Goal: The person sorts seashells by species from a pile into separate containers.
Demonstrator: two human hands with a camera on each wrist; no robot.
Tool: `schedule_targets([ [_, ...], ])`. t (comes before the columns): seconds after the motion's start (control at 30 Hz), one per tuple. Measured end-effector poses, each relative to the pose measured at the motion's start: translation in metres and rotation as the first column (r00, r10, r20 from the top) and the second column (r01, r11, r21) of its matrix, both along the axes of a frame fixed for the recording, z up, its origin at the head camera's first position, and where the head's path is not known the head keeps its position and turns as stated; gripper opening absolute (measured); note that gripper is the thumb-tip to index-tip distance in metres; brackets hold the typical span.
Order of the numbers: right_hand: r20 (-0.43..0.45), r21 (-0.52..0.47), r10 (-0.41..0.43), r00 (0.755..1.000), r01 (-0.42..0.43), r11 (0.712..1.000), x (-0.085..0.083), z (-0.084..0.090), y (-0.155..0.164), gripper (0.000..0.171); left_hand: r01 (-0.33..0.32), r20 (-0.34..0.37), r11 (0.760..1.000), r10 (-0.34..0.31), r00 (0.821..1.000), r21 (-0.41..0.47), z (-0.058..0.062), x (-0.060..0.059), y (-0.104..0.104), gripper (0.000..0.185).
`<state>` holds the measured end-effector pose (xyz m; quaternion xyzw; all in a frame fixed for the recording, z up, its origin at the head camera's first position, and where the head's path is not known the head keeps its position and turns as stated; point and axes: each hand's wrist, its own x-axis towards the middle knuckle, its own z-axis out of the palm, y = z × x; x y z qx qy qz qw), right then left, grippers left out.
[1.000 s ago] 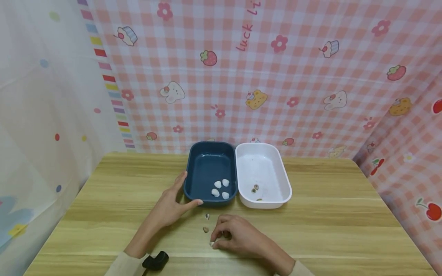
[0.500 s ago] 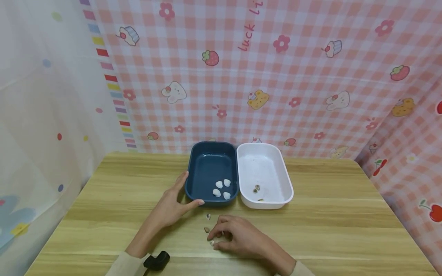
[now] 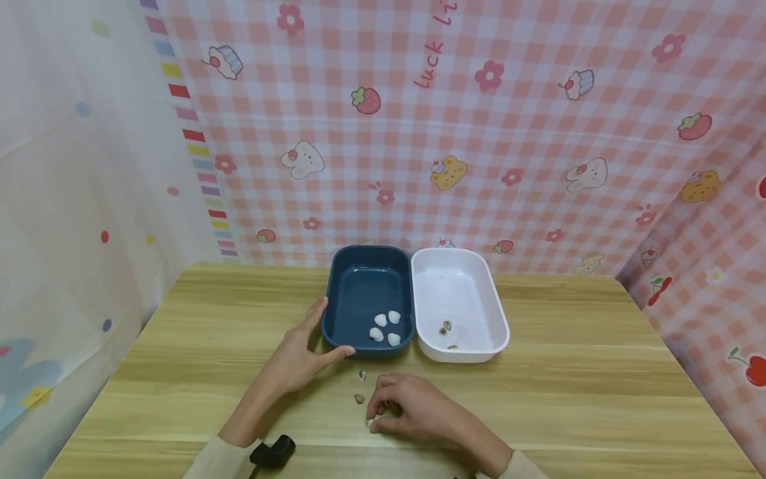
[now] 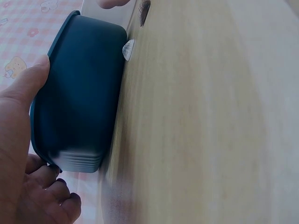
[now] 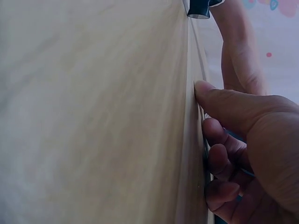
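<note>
Left hand (image 3: 299,359): rests on the counter (image 3: 568,399), thumb and forefinger spread against the near-left corner of the blue tray (image 3: 359,293); fingers straight, steadying, not gripping.
Right hand (image 3: 413,409): fingers curled down on the counter, tips together on a small pale shell (image 3: 369,422) at the near edge of the hand; pinch looks made, shell not yet lifted.
Loose shells: a brown one (image 3: 358,398) and a striped one (image 3: 362,375) lie on the counter between right hand and blue tray.
Blue tray: holds four white shells (image 3: 384,327), grouped at its near right.
White tray (image 3: 479,293): touches the blue tray on the right; a few dark shells (image 3: 445,326) inside.
Doing it well: likely roll the shell onto the fingertips before lifting, keep the pinch low and light, keep the tray braced.
Risk: a small smooth shell may skid out sideways.
</note>
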<state>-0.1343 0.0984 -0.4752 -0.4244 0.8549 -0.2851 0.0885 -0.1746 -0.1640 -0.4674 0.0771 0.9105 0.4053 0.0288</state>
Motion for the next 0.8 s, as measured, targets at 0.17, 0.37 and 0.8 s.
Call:
schedule_targets([
  [0.17, -0.014, 0.018, -0.013, 1.000, 0.013, 1.000, 0.000, 0.000, -0.001, 0.007, 0.003, -0.003, 1.000, -0.003, 1.000, 0.005, 0.000, 0.000, 0.000, 0.114],
  [0.37, 0.010, -0.017, -0.018, 1.000, 0.018, 1.000, 0.000, 0.003, 0.002, 0.007, 0.000, 0.005, 1.000, 0.000, 1.000, 0.005, 0.000, 0.000, 0.000, 0.114],
  [0.8, 0.018, -0.113, -0.183, 0.983, 0.184, 0.976, -0.004, 0.037, 0.029, 0.004, -0.003, -0.015, 1.000, 0.003, 1.000, 0.006, 0.001, 0.000, 0.001, 0.114],
])
